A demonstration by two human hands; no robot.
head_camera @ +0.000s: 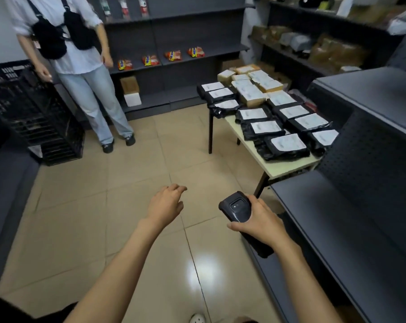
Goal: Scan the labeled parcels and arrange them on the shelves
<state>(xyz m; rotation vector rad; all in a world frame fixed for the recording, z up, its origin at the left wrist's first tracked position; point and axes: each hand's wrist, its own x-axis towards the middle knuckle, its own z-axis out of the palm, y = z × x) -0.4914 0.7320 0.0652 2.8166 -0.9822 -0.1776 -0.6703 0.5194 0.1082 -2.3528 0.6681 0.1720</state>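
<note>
black crate [29, 108] far left, second person [80, 66] standing beside it. left hand [165, 205] out over tiled floor [132, 159], fingers loose, holding nothing. right hand [261, 220] gripping black scanner [238, 209]. labeled parcels [274, 115] spread across table [288, 167], well ahead. dark shelves [337, 229] at right.

Four red snack packets [161, 59], two hands [165, 205], one scanner [238, 209], one table [288, 167].

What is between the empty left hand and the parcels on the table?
In the head view, only bare tiled floor lies between the left hand and the table carrying the labeled parcels; nothing stands in that stretch.
</note>
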